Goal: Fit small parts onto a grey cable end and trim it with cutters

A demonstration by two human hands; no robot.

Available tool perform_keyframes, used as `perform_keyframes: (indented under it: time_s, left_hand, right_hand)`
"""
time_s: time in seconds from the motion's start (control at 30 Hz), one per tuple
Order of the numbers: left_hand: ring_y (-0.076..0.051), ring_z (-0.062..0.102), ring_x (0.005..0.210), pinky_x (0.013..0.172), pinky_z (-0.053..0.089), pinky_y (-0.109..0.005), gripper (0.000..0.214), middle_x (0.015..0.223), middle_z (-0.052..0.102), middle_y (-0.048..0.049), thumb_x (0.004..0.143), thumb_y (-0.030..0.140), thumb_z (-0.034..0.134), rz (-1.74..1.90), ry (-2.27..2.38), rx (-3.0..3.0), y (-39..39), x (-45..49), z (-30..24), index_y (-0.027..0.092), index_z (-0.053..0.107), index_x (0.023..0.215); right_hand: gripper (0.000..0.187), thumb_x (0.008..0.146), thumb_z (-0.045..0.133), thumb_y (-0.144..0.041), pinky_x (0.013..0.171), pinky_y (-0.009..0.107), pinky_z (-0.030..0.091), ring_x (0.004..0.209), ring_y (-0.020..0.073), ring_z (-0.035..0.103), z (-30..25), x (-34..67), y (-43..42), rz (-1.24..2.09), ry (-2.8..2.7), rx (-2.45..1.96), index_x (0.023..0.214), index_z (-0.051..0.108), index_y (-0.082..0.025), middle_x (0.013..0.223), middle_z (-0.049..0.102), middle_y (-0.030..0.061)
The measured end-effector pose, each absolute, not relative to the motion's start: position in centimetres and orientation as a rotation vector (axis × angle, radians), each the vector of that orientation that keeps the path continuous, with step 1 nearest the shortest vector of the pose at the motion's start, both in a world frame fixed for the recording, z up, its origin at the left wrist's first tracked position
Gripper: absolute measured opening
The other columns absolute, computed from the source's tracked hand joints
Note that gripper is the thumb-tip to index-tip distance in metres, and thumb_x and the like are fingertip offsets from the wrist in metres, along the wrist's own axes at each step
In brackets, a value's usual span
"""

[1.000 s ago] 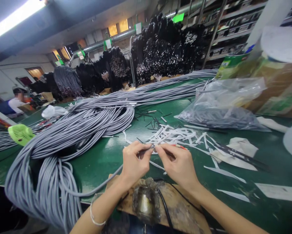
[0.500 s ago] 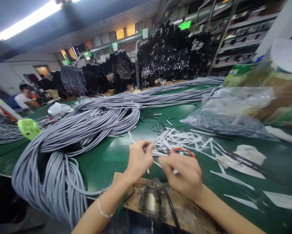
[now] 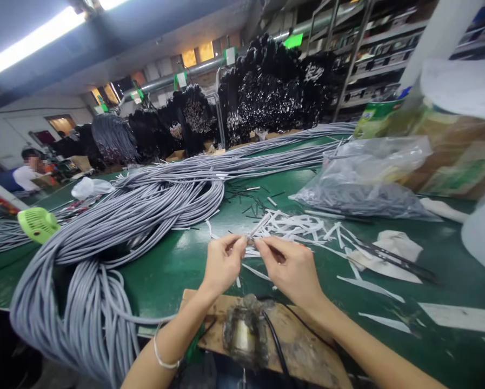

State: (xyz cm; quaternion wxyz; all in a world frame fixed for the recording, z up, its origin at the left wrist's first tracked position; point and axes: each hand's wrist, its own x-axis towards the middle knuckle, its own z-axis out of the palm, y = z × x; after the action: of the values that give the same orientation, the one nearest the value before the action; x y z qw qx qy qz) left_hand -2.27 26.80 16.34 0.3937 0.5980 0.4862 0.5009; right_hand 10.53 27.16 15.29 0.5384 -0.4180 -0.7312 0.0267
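My left hand [image 3: 224,265] is closed in a pinch above the green table, around what looks like the end of a grey cable [image 3: 251,241]. My right hand [image 3: 294,270] meets it there, thumb and finger pinching the same small end. The fingers hide most of this piece, so its details are unclear. One grey strand [image 3: 157,320] runs from the big bundle of grey cables [image 3: 145,210] and passes behind my left forearm. White strips [image 3: 291,226] lie in a heap just beyond my hands. Something red [image 3: 305,246] shows slightly behind my right hand.
Below my hands, a soot-stained metal pot [image 3: 244,332] sits on a wooden board [image 3: 299,337] with a black cord. Tweezers [image 3: 400,262] lie by a crumpled white cloth [image 3: 400,244]. A clear plastic bag [image 3: 372,178], a lime-green fan [image 3: 38,224] and another person [image 3: 25,175] are farther off.
My right hand has moved in to meet the left fingertips and now pinches there; before, it was apart and blurred. The red thing is now mostly hidden behind it. The view has shifted slightly.
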Motion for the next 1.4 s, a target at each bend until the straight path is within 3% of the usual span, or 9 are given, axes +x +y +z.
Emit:
perform_keyframes:
  time_s: [0.3, 0.4, 0.53, 0.73, 0.87, 1.07, 1.23, 1.4]
  left_hand:
    - [-0.008, 0.044, 0.048, 0.046, 0.033, -0.018, 0.018, 0.056, 0.053, 0.0009, 0.076, 0.029, 0.051, 1.27, 1.36, 1.765, 26.0, -1.6, 16.6, 0.014, 0.056, 0.068]
    - [-0.009, 0.047, 0.05, 0.051, 0.035, -0.019, 0.013, 0.06, 0.058, -0.0002, 0.076, 0.022, 0.049, 1.233, 1.486, 1.936, 26.3, -1.9, 16.3, 0.014, 0.057, 0.07]
    - [-0.01, 0.047, 0.052, 0.053, 0.034, -0.021, 0.016, 0.056, 0.055, 0.0003, 0.074, 0.022, 0.049, 1.173, 1.614, 1.844, 27.5, -2.6, 15.9, 0.014, 0.057, 0.063]
    - [-0.006, 0.028, 0.042, 0.043, 0.023, -0.019, 0.031, 0.047, 0.034, 0.0067, 0.078, 0.038, 0.045, 1.209, 1.298, 1.571, 27.4, -2.7, 16.3, 0.012, 0.058, 0.071]
    - [-0.004, 0.021, 0.041, 0.041, 0.018, -0.019, 0.034, 0.047, 0.028, 0.0083, 0.076, 0.043, 0.048, 1.177, 1.195, 1.491, 26.8, -2.4, 16.6, 0.011, 0.056, 0.07]
    - [-0.005, 0.024, 0.041, 0.041, 0.021, -0.018, 0.031, 0.047, 0.029, 0.0081, 0.077, 0.041, 0.048, 1.18, 1.203, 1.527, 26.7, -2.3, 16.4, 0.012, 0.055, 0.071]
    - [-0.006, 0.035, 0.045, 0.044, 0.026, -0.018, 0.02, 0.053, 0.041, 0.0052, 0.08, 0.03, 0.047, 1.218, 1.305, 1.757, 26.4, -2.0, 16.3, 0.015, 0.05, 0.068]
    - [-0.006, 0.04, 0.045, 0.045, 0.029, -0.017, 0.013, 0.054, 0.046, 0.0051, 0.079, 0.02, 0.047, 1.243, 1.415, 1.988, 26.2, -1.8, 16.5, 0.016, 0.047, 0.067]
  right_hand:
    - [0.033, 0.085, 0.045, -0.023, 0.04, 0.017, 0.027, 0.038, 0.0049, 0.035, 15.5, 10.9, 27.1, 0.125, -1.722, -1.014, 0.053, 0.053, -0.015, 0.042, 0.044, -0.0044]
    - [0.027, 0.084, 0.046, -0.018, 0.042, 0.017, 0.03, 0.039, 0.0049, 0.038, 15.5, 10.5, 26.5, 0.058, -1.733, -0.919, 0.059, 0.056, -0.015, 0.047, 0.049, -0.0035]
    - [0.018, 0.082, 0.048, -0.013, 0.049, 0.019, 0.034, 0.045, 0.007, 0.045, 15.2, 10.1, 25.7, -0.096, -1.791, -0.616, 0.068, 0.06, -0.013, 0.051, 0.053, -0.0009]
    - [0.027, 0.084, 0.047, -0.018, 0.047, 0.019, 0.03, 0.041, 0.006, 0.04, 15.1, 11.1, 27.0, -0.077, -1.766, -0.953, 0.058, 0.056, -0.015, 0.048, 0.052, -0.0027]
    - [0.03, 0.085, 0.046, -0.021, 0.046, 0.019, 0.029, 0.04, 0.0059, 0.039, 14.9, 11.2, 27.4, -0.027, -1.768, -0.995, 0.057, 0.056, -0.015, 0.047, 0.052, -0.0029]
    - [0.03, 0.084, 0.046, -0.023, 0.044, 0.017, 0.028, 0.039, 0.0047, 0.036, 15.1, 10.8, 27.1, 0.079, -1.742, -0.983, 0.057, 0.057, -0.015, 0.045, 0.051, -0.0035]
    - [0.034, 0.084, 0.045, -0.024, 0.038, 0.016, 0.025, 0.036, 0.0039, 0.033, 15.4, 10.9, 27.1, 0.213, -1.733, -0.991, 0.054, 0.055, -0.015, 0.04, 0.044, -0.0049]
    - [0.03, 0.084, 0.046, -0.021, 0.042, 0.017, 0.03, 0.038, 0.0046, 0.04, 15.0, 10.9, 27.1, 0.037, -1.713, -0.932, 0.057, 0.058, -0.014, 0.046, 0.052, -0.0025]
